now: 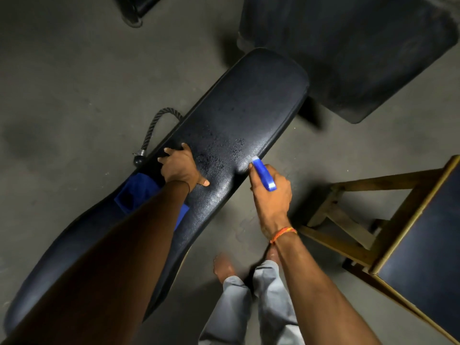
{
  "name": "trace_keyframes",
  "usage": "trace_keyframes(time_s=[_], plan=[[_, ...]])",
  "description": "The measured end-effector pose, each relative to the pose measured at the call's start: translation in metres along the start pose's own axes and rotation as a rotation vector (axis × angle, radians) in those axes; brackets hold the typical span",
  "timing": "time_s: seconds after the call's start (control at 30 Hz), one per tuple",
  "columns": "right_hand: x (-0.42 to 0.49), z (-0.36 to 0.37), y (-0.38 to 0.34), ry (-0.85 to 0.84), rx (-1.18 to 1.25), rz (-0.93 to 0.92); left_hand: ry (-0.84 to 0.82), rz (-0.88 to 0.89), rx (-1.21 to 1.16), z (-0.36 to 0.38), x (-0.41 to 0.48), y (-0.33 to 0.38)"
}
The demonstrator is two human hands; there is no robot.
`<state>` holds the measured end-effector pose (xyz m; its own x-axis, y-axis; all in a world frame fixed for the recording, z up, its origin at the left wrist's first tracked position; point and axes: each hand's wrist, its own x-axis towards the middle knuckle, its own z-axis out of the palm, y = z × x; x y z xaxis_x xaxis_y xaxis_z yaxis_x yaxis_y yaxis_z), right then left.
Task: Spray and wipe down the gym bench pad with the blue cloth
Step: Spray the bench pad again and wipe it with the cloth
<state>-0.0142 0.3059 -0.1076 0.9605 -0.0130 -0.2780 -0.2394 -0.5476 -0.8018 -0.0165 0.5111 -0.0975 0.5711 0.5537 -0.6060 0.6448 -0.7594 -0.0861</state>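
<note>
The pad runs from near left to far right. The cloth lies on it by the left edge, nearer than the left hand and partly hidden under that forearm. The left hand grips the pad's left edge, fingers curled over the side and thumb flat on top. The right hand is wrapped round a blue sprayer, whose nozzle points across the pad from just off its right edge. Droplets speckle the middle section, while the far end shows few. The step in hand appears to be spraying. To do it well, hold the nozzle low over the surface and work along the length in short bursts. Lay a thin, even film and aim away from the bracing hand. The left forearm covers the near section and the cloth, so it must lift clear before that area can be wetted or the cloth taken up. A second dark cushion stands close to the pad's far end and may catch overspray. A wooden stool stands to the right, near the person's legs, and limits stepping room there. A rope with a knob end lies on the floor against the pad's left side, just beyond the left hand, and could be trodden on when moving round.
</note>
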Motion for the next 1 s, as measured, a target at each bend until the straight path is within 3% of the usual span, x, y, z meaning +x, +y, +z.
trace_keyframes(time_s=[0.5,0.6,0.83,1.0], plan=[[0.055,-0.039,-0.008,0.314,0.089,0.144,-0.036,-0.005,0.107,-0.002,0.016,0.005],[0.046,-0.037,-0.003,0.250,0.091,0.117,-0.042,-0.001,0.113,-0.003,0.015,0.005],[0.008,-0.014,-0.002,-0.133,-0.132,0.101,-0.048,0.016,0.114,-0.007,0.016,0.005],[0.023,-0.009,-0.015,-0.060,-0.004,0.169,-0.045,0.030,0.110,-0.009,0.014,0.004]])
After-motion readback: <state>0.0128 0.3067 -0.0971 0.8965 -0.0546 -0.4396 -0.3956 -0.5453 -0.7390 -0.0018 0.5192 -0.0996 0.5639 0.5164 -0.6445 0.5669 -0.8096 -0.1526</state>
